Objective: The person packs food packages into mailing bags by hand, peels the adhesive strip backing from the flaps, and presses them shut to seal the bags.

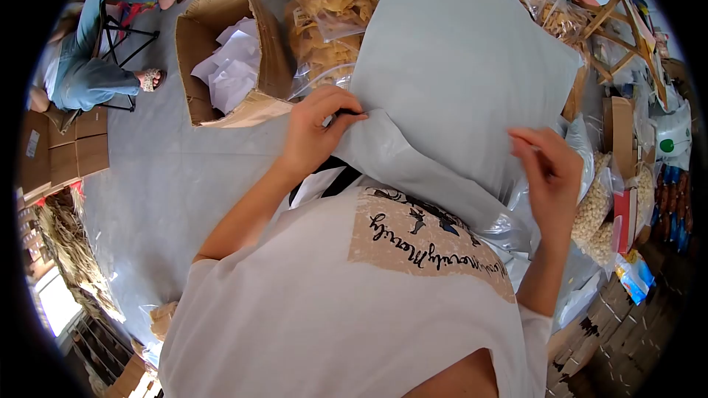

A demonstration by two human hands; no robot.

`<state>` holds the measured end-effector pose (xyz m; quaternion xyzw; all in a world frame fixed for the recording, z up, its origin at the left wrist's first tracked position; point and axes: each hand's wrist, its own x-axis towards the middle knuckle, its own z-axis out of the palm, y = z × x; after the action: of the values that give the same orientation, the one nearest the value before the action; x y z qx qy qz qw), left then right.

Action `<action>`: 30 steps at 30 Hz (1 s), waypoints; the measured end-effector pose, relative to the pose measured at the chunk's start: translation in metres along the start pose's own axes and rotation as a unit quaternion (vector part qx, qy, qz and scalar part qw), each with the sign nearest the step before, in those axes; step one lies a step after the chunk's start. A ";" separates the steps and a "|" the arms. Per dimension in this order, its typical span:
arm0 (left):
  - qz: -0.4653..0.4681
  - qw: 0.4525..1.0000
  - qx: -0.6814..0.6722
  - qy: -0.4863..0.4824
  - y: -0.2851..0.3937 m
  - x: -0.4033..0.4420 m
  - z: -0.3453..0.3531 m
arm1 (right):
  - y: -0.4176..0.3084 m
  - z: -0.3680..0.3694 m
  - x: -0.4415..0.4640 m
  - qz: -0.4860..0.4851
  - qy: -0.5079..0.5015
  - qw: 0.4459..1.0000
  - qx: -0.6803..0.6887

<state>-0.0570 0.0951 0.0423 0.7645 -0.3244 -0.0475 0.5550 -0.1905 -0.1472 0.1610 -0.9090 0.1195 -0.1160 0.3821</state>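
A large grey plastic mailing bag (464,51) lies spread out in front of my body, its near edge folded up toward my shirt. My left hand (321,129) pinches the left corner of that near edge between thumb and fingertips. Over the right part of the same bag is my right hand (549,173), a little blurred, its fingers bent and apart with nothing visible between them. Shiny clear plastic (516,221) shows below the right hand.
An open cardboard box (276,51) with crumpled white paper (232,66) stands at the upper left. Beside it are clear bags of yellowish chips (332,11). Bags of pale pieces (594,210) stand at right, near a wooden frame (627,37). Another person (96,51) sits at far left.
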 end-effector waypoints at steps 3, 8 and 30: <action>0.105 0.990 0.080 0.049 0.000 0.002 0.000 | -0.030 0.045 0.040 -0.135 -0.114 0.984 -0.038; 0.141 0.978 0.120 0.099 0.002 -0.001 -0.008 | -0.027 0.107 0.071 -0.231 -0.205 0.950 -0.052; 0.067 0.985 -0.137 -0.076 0.022 0.006 -0.054 | -0.025 0.022 0.047 0.049 -0.123 0.943 0.307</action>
<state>-0.0384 0.1322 0.0838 0.6523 -0.4067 -0.1124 0.6297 -0.1360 -0.1303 0.1699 -0.7481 0.0744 -0.0158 0.6593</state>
